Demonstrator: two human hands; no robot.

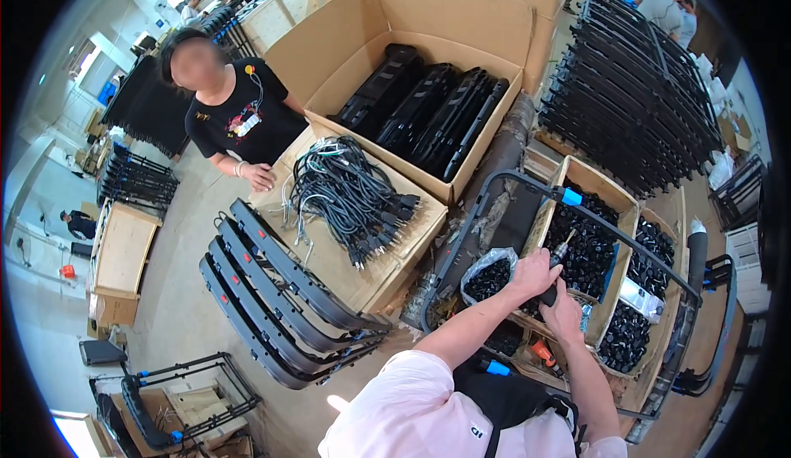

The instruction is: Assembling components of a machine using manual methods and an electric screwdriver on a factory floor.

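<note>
Both of my hands are together over the parts bins. My left hand (pixel 534 277) closes round the upper part of a dark power screwdriver (pixel 549 293), whose thin bit points up and away. Just below, my right hand (pixel 563 314) is wrapped about its handle; the fingers partly hide the tool. Across the bins runs a black tubular frame (pixel 478 211) with a blue clip (pixel 571 198). Under and around my hands are small black plastic parts (pixel 589 273) in a cardboard box, and a clear bag (pixel 490 277) of similar parts.
An orange-and-black tool (pixel 545 354) lies near my right forearm. Left stands a carton with a bundle of black cables (pixel 350 198); behind it, a large open box (pixel 329 54) holds black housings. Curved grey-black panels (pixel 280 293) lean nearby. Another person (pixel 235 104) stands beside the cables.
</note>
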